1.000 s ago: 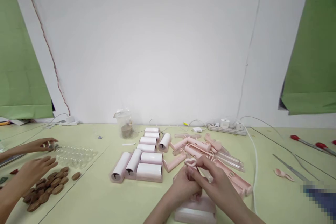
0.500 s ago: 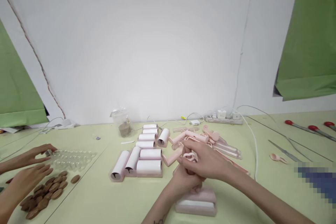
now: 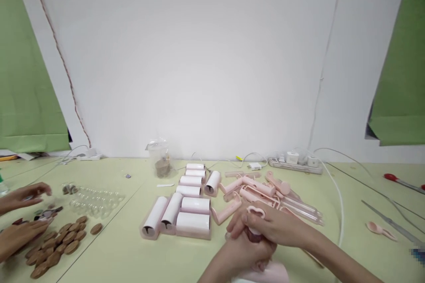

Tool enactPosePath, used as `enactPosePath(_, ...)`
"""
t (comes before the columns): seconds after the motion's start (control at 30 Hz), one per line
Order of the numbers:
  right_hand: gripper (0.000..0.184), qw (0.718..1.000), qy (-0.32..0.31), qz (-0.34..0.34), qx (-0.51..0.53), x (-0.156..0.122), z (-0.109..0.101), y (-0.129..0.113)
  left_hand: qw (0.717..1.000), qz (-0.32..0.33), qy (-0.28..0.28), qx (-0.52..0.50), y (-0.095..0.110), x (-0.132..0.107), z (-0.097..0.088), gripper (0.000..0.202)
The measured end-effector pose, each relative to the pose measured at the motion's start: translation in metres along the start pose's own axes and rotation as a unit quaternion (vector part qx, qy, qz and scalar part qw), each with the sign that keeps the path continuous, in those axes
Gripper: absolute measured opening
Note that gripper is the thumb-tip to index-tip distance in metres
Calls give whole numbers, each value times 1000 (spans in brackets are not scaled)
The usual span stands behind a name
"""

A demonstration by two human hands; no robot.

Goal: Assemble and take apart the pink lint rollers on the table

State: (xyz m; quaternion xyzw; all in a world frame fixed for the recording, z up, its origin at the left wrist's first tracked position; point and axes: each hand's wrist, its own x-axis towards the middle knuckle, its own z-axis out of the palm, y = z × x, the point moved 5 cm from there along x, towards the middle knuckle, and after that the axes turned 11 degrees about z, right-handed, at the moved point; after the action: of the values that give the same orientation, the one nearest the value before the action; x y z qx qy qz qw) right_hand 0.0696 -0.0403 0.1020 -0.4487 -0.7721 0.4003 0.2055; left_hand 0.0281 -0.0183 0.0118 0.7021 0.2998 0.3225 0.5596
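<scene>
My left hand (image 3: 247, 250) and my right hand (image 3: 265, 225) are clasped together low in the middle, above the green table (image 3: 116, 247). Both close on one small pink plastic part (image 3: 255, 212), whose looped end shows above my right fingers. A pink and white piece (image 3: 265, 274) lies under my hands at the bottom edge. Just beyond my hands is a pile of pink handles (image 3: 262, 188). Left of it stand white paper rolls (image 3: 186, 203) in rows.
Another person's hands (image 3: 18, 212) work at the far left over brown round pieces (image 3: 56, 243) and small clear bottles (image 3: 94, 196). A clear bag (image 3: 160, 159), a power strip (image 3: 294, 161) with a white cable, a pink spoon (image 3: 380, 229) and red-tipped tools (image 3: 400, 181) lie further back and right.
My clasped hands have dropped lower and nearer to me with the pink part. The other person's hands have drawn back to the left, off the bottles.
</scene>
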Motion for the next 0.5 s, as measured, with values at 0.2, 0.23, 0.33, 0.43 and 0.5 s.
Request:
enactPosePath(0.2,38,999,-10,37,-24,-1,-1,-2,997,-15,-28,-66,-1,0,2,13)
enactPosePath(0.23,37,999,-10,42,-24,-1,0,-2,997,-20,-24,-64,-1,1,4,13)
enactPosePath(0.33,39,998,-10,61,1,-2,2,-1,996,-25,24,-80,-3,1,6,10)
enactPosePath(0.43,46,997,0,71,38,-5,6,0,993,25,48,-105,-4,0,0,15)
enactPosePath(0.5,45,997,10,64,46,-6,6,-1,991,68,60,-99,-5,-1,-13,17)
